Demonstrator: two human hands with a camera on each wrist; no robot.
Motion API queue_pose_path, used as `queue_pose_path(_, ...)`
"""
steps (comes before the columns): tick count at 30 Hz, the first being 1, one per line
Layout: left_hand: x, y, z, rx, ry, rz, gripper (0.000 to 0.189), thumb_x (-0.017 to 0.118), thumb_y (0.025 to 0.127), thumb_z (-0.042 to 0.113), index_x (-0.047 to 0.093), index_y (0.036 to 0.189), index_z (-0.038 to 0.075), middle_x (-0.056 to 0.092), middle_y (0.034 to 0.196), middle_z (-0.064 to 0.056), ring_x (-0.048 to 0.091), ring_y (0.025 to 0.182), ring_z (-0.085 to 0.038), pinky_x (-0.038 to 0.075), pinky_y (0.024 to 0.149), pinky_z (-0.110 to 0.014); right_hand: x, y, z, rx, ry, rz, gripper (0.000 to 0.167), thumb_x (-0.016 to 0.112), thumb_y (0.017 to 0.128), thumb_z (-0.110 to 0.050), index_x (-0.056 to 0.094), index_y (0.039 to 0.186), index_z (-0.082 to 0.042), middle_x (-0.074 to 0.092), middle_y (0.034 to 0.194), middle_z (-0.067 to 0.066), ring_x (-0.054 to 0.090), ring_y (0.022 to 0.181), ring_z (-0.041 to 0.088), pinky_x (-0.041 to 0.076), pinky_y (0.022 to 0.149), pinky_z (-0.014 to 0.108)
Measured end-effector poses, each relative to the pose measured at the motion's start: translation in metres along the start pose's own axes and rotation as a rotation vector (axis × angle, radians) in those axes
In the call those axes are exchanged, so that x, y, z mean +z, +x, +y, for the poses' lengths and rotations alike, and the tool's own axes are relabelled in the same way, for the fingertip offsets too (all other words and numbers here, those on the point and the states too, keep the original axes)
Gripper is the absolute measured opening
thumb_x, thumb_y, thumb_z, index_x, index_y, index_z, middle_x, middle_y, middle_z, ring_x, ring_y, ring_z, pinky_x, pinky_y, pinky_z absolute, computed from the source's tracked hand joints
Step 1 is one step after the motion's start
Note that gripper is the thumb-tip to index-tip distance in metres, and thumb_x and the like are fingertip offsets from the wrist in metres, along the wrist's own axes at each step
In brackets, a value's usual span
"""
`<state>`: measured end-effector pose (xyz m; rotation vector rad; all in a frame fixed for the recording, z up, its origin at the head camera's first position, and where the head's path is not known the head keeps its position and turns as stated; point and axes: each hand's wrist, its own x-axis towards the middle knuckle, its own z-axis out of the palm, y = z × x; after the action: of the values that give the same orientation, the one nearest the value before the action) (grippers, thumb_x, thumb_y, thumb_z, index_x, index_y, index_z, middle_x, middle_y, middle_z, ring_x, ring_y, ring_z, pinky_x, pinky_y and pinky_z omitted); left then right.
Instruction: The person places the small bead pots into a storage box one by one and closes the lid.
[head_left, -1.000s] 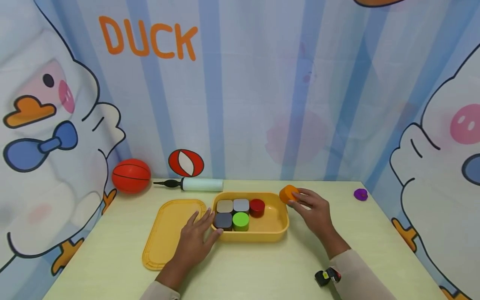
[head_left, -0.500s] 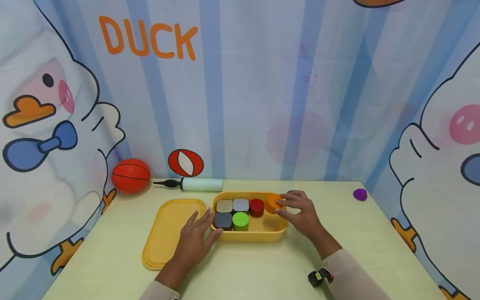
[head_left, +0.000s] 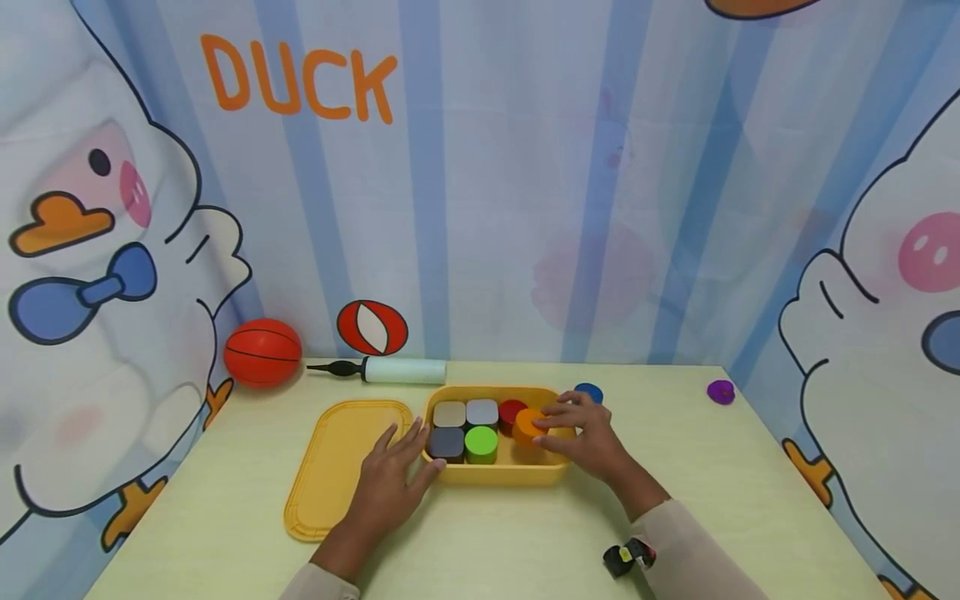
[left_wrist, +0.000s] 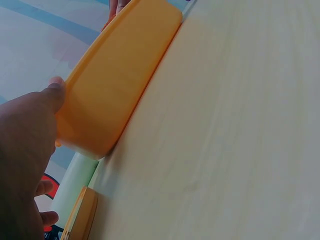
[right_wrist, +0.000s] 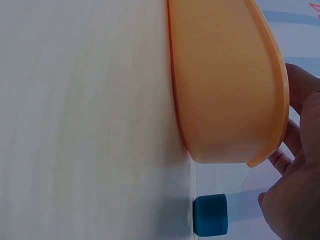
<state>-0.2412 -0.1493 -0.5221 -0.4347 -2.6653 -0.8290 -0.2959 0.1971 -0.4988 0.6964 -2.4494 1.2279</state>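
Observation:
In the head view, my right hand (head_left: 588,437) pinches a small orange cylinder (head_left: 528,427) between thumb and fingers, over the right part of a yellow box (head_left: 517,473). My left hand (head_left: 392,479) rests against the box's left end, fingers spread, thumb touching the front rim. Inside the box sit a red cylinder (head_left: 512,412), a green cylinder (head_left: 482,444) and several square-topped pieces, one beige (head_left: 449,413), one light grey (head_left: 482,412), one dark grey (head_left: 446,444). The right wrist view shows a blue cylinder (right_wrist: 210,215) beyond the box; the box wall hides the orange cylinder there.
A yellow lid (head_left: 341,467) lies left of the box, partly under the left hand. Behind stand a red ball (head_left: 263,353) and a pale hand pump (head_left: 405,370). Small purple item (head_left: 722,392) lies at the far right. A duck-print curtain (head_left: 495,183) closes off the back.
My right hand has carried the orange cylinder left and forward-down, from beyond the box's right end to inside it, beside the red one. The blue cylinder behind has come into sight. Left hand still.

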Motion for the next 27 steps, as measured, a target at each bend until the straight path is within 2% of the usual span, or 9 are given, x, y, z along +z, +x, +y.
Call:
queue_pose_path(6, -0.0002, -0.0004, 0.0013, 0.02, 0.0, 0.018, 0.067, 0.071, 0.105, 0.048, 0.058, 0.158, 0.009, 0.054, 0.166, -0.011, 0.043, 0.156, -0.055, 0.042, 0.114, -0.081, 0.0021, -0.0014, -0.0008, 0.078, 0.001, -0.052, 0.021, 0.093, 0.087, -0.014, 0.09, 0.108, -0.014, 0.082, 0.124, 0.011, 0.05, 0.139, 0.04, 0.015, 0.112, 0.072)
queue_pose_path(16, 0.0006, 0.0, -0.0003, 0.002, -0.003, 0.004, 0.069, 0.069, 0.105, 0.05, 0.055, 0.161, 0.011, 0.051, 0.169, -0.008, 0.04, 0.16, -0.052, 0.04, 0.117, -0.08, 0.0042, 0.0008, -0.0015, 0.203, -0.029, -0.158, 0.022, 0.094, 0.087, -0.026, 0.09, 0.107, -0.019, 0.081, 0.127, 0.009, 0.04, 0.156, 0.039, 0.0, 0.124, 0.078)
queue_pose_path(23, -0.0001, 0.0004, 0.0008, -0.002, 0.003, -0.001, 0.07, 0.069, 0.105, 0.051, 0.055, 0.161, 0.012, 0.05, 0.169, -0.008, 0.04, 0.16, -0.052, 0.041, 0.117, -0.08, 0.0049, 0.0038, -0.0033, 0.268, -0.067, -0.202, 0.023, 0.094, 0.087, -0.029, 0.09, 0.107, -0.019, 0.079, 0.132, 0.007, 0.042, 0.156, 0.037, 0.004, 0.125, 0.075)
queue_pose_path(27, -0.0004, 0.0002, 0.0011, -0.005, 0.005, -0.003, 0.07, 0.069, 0.105, 0.051, 0.054, 0.161, 0.012, 0.05, 0.169, -0.008, 0.04, 0.16, -0.052, 0.041, 0.118, -0.079, 0.0052, 0.005, -0.0062, 0.279, -0.081, -0.209, 0.022, 0.094, 0.087, -0.027, 0.09, 0.107, -0.018, 0.082, 0.129, 0.005, 0.043, 0.155, 0.037, 0.006, 0.124, 0.075)
